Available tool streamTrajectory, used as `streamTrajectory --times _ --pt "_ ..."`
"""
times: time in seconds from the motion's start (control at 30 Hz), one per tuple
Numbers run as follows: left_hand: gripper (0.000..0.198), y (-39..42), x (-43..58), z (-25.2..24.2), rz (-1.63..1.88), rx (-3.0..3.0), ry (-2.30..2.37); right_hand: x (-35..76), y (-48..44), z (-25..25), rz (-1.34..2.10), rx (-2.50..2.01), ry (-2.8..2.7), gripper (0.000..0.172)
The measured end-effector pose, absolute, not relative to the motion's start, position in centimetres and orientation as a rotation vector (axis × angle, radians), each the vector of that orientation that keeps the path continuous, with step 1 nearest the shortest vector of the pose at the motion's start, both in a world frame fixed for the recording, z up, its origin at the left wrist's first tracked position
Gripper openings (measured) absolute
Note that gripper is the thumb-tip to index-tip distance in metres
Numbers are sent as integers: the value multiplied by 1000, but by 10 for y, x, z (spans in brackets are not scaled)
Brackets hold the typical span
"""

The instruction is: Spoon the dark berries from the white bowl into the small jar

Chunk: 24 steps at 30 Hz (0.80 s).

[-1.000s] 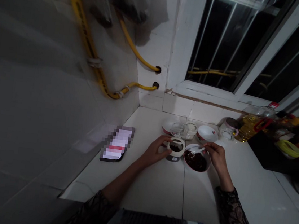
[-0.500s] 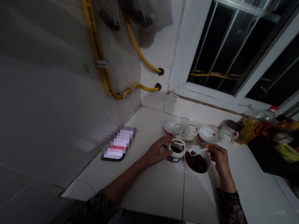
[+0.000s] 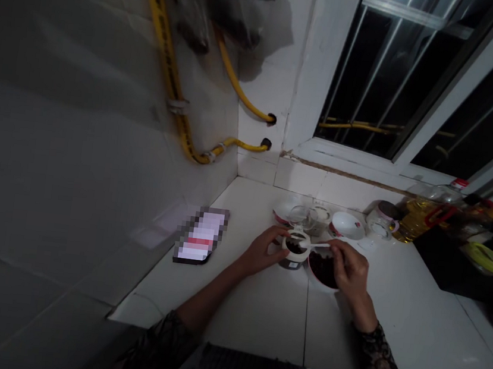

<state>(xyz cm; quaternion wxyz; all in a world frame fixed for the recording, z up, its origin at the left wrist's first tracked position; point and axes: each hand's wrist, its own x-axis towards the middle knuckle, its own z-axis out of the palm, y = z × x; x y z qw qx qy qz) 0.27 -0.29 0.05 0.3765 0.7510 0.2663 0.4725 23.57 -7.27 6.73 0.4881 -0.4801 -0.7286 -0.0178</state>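
My left hand grips the left side of a small jar with a cream rim, its clear lid tipped back. Dark contents show inside the jar. In my right hand is a small white spoon, pinched by its handle, its bowl over the jar's mouth. Under that hand stands a bowl of dark reddish-brown food, touching or very close to the jar; my fingers hide its right part.
Behind the jar stand a white bowl, another bowl and a lidded container. A glass jar and an oil bottle are at the back right. A phone lies left, near the wall.
My right hand has moved left with the spoon, from over the bowl to the jar's mouth. My left hand keeps its hold on the jar. The whole view has shifted slightly.
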Motion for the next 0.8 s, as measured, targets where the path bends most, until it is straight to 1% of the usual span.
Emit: streamTrajectory --times 0.13,0.33,0.43,0.53,0.8 --pt "30 -4 2 2 1198 1931 683 264 -68 66 3 -1380 -1535 24" --pt "31 -4 2 3 1187 1922 690 279 -58 56 70 -1705 -1647 25" --pt "30 -4 3 4 1182 1926 693 271 -57 54 264 -1700 -1671 24" --pt "30 -4 3 4 1188 1926 692 268 -56 56 457 -1652 -1533 23" --pt "30 -4 2 3 1196 1922 696 286 -52 62 706 -1585 -1131 20"
